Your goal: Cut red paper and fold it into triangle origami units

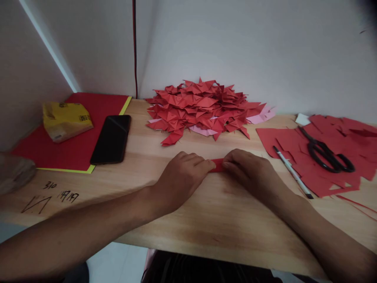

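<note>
Left hand (184,173) and right hand (250,171), fingers curled close, pinch a red strip (217,165) at mid-table (206,224), apparently half-folded; a folded pile (203,108) lies behind, and unfolded sheets (324,173) lie at the right.

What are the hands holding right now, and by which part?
A folded red paper, flat on the table: left hand on its left end, right hand on its right end.

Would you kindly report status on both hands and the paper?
Left hand and right hand gripping small red paper on table. Folded pile behind, pen and scissors right. Nothing in the way.
</note>
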Available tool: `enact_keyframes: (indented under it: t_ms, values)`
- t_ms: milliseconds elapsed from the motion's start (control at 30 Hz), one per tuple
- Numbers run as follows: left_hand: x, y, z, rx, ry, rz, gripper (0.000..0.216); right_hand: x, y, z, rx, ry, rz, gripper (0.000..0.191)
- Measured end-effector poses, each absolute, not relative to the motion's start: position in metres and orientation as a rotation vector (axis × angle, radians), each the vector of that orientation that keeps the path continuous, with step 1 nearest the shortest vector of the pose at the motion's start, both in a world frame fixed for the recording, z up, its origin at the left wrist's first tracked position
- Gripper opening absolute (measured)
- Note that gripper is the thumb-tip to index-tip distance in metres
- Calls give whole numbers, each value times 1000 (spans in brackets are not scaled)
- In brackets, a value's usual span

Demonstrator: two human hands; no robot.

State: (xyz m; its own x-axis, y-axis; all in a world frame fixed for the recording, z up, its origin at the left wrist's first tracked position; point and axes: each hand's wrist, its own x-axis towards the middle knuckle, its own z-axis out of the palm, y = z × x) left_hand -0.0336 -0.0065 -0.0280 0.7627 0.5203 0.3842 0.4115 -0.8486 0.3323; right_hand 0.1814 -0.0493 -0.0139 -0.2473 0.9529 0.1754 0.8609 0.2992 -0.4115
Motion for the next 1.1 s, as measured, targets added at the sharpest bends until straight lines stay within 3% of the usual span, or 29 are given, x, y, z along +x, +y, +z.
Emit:
enact_keyframes:
  t_ms: [267,467,800,1100]
  values:
    - [-36,-8,-27,2904,688,666,18,176,-44,-20,-1714,-2175,225,21]
    - [-38,-14,-25,2955,566,675,19,183,-51,-17,-1671,-2294,432,22]
    - [-36,-22,-23,3071,544,743,20,176,-53,-24,-1631,-2317,123,25]
    - [-36,-27,-25,3158,549,708,20,174,-53,-25,-1735,-2208,169,21]
